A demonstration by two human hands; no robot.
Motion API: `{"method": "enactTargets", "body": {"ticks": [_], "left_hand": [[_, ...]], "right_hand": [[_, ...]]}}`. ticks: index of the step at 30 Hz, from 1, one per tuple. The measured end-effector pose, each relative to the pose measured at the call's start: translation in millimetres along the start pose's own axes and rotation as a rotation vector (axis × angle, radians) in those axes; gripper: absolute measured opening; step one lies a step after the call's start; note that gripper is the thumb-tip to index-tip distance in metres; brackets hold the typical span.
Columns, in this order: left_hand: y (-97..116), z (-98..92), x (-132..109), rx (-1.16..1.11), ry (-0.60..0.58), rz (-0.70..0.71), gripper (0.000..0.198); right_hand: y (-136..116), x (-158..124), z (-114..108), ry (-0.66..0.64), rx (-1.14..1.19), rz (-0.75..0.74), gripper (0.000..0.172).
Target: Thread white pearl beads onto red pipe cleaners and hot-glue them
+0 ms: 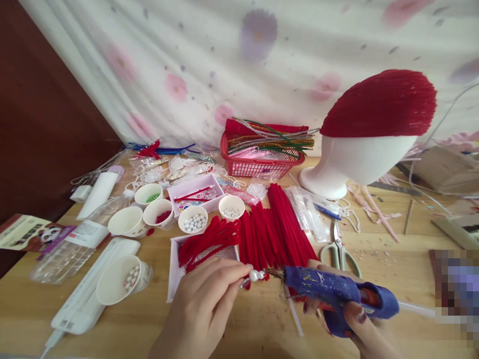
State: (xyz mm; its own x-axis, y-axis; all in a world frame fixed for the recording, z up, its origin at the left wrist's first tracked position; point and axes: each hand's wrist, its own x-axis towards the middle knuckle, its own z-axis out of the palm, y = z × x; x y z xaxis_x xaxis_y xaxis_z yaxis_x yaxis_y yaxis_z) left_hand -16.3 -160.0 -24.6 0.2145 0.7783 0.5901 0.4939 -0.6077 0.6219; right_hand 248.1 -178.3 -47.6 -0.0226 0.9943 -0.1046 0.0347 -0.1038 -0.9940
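Observation:
My left hand [209, 294] pinches a small piece with white pearl beads [256, 275] at its tip; the rest of that piece is hidden by my fingers. My right hand [359, 324] is wrapped round a blue hot glue gun [325, 286], its metal nozzle touching or nearly touching the beads. A clear glue stick [415, 309] sticks out of the gun's back. Just behind the nozzle lie red fuzzy stems [288, 229] in bundles. Beyond my left hand, a white box [174, 269] holds bent red stems and small beads.
Paper cups of beads, one a white cup [108, 286] lying tilted, stand left beside a power strip [93, 284] and a plastic bottle [71, 254]. Scissors [340, 252] lie right of the stems. Behind are a red basket [258, 167] and a white head form [359, 162] with a red cap.

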Motion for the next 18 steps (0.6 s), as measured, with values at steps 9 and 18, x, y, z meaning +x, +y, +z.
{"method": "enactTargets", "body": {"ticks": [9, 18], "left_hand": [[0, -1.2, 1, 0.012, 0.008, -0.008, 0.032], [0, -1.9, 1, 0.02, 0.01, 0.001, 0.031]], "right_hand": [[0, 9, -11, -0.208, -0.131, -0.153, 0.057], [12, 3, -20, -0.244, 0.004, -0.141, 0.049]]}}
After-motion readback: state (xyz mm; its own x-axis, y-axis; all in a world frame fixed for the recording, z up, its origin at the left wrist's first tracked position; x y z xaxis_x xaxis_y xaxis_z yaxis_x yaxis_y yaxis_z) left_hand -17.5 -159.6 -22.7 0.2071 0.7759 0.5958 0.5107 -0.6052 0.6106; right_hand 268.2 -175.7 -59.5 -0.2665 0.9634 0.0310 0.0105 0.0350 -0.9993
